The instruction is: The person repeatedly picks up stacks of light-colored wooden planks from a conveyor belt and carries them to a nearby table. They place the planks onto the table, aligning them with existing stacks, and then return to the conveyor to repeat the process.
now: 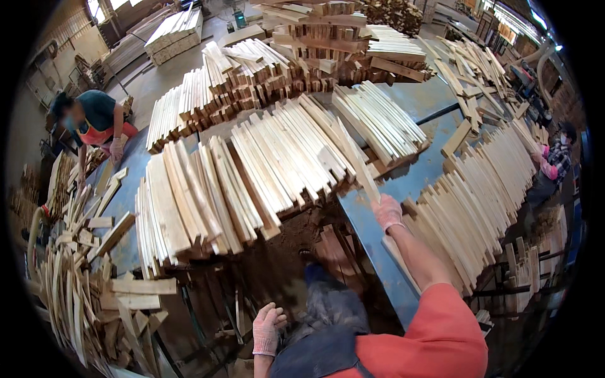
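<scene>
Across a timber workshop, viewed from the head camera, a blue table (400,188) carries rows of pale wood; a worker in a dark shirt (97,116) leans over at the far left, and another in a checked shirt (558,160) stands at the right.

The gloved right hand (387,213) has its fingers closed on the near end of one narrow board (358,160); the left hand (268,327), also gloved, is low beside the dark-clad leg (334,309), its fingers half curled with nothing visible in them.

Good handling here, I judge, means a firm grip and a level wrist, since the board is held at one end and its length may dip or twist; the free left hand could steady it; its far end should be kept from knocking the neighbours, and it should be set down parallel to them.

The board slants toward the far left, between the middle row of boards (293,151) and the far bundle of strips (381,120); whether its far end rests on anything, I cannot tell. It looks long, thin, straight and light tan; grain and knots are too small to judge.
</scene>
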A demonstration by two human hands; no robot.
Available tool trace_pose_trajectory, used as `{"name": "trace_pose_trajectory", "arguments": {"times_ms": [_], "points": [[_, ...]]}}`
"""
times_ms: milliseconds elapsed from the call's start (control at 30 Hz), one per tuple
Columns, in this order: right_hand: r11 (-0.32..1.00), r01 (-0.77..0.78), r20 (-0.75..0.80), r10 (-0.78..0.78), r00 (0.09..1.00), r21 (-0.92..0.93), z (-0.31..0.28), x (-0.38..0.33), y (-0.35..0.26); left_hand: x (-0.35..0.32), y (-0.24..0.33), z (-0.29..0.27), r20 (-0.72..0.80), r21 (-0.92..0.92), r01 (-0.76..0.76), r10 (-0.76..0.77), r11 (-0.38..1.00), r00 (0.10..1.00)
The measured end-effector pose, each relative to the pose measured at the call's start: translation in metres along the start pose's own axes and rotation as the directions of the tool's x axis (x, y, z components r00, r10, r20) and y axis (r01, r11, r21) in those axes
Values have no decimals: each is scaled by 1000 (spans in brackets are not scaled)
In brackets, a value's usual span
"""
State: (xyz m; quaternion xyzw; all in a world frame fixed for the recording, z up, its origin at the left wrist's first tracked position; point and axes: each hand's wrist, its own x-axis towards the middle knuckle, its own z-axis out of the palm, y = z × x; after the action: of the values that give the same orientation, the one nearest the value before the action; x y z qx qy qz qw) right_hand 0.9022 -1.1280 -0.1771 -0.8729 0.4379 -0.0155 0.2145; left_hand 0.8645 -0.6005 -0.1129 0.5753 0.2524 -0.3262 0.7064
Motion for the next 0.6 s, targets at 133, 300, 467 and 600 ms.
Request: {"name": "trace_pose_trajectory", "arguments": {"times_ms": [133, 300, 467, 600], "points": [[992, 32, -59, -39, 998, -121, -29, 123, -76, 52, 51, 41, -51, 37, 96, -94, 995, 994], [914, -12, -43, -7, 999, -405, 5, 254, -78, 113, 78, 81, -73, 158, 218, -208, 963, 975], [855, 42, -214, -177, 961, -517, 24, 311, -80, 138, 102, 118, -45, 91, 297, -294, 951, 955], [867, 53, -159, -150, 976, -495, 27, 323, -78, 154, 120, 132, -91, 77, 312, -305, 947, 948]]}}
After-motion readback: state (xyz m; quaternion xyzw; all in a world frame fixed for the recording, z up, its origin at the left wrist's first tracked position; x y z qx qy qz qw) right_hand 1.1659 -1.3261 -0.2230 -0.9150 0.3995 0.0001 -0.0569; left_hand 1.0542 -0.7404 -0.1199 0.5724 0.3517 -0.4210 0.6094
